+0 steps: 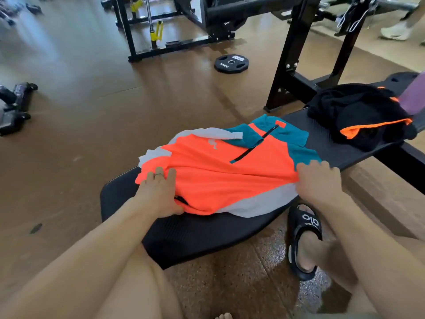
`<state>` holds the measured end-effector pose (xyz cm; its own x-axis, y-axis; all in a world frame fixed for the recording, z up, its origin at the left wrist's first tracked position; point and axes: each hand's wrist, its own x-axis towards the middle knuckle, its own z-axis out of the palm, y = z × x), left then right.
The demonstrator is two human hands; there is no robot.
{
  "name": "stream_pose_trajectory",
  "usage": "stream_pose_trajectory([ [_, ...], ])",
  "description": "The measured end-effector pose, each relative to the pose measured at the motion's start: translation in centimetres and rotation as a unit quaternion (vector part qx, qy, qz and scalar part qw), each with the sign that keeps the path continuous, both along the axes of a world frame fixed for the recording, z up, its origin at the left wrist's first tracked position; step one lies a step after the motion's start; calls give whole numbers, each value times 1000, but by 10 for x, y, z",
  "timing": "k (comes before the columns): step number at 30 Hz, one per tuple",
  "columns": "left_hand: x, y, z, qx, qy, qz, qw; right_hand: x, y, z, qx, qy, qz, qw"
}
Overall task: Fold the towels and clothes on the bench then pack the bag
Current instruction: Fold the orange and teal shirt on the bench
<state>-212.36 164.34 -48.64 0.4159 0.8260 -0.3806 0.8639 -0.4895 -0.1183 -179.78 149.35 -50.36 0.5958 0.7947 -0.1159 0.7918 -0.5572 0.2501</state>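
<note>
An orange, teal and white zip-neck shirt (220, 166) lies spread across the black bench (197, 231). My left hand (158, 192) rests on its lower left corner, fingers flat on the fabric and thumb tucked under the hem. My right hand (319, 180) grips the shirt's right edge, fingers curled over the cloth. A crumpled black garment with orange trim (358, 116) sits farther along the bench. No bag is in view.
A purple bottle-like object (414, 95) stands beside the black garment. A 10 kg weight plate (231, 63) lies on the brown floor beyond. Black rack posts (289, 56) rise behind the bench. My foot in a black slide sandal (303, 240) is beside the bench.
</note>
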Motion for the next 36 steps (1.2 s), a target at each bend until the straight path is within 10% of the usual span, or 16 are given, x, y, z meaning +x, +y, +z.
stream_pose_trajectory([
  [7,-2,-16,-7,37,-70,51,996,-82,-1,-32,171,187,265,930],
  [20,-86,-55,40,-90,84,-20,992,-67,-17,-1,116,180,219,952],
  [29,-116,-38,6,-79,-135,260,953,-136,-40,-7,171,249,382,874],
  [36,-130,-19,-21,28,-307,254,917,-136,-15,-21,219,311,348,857],
])
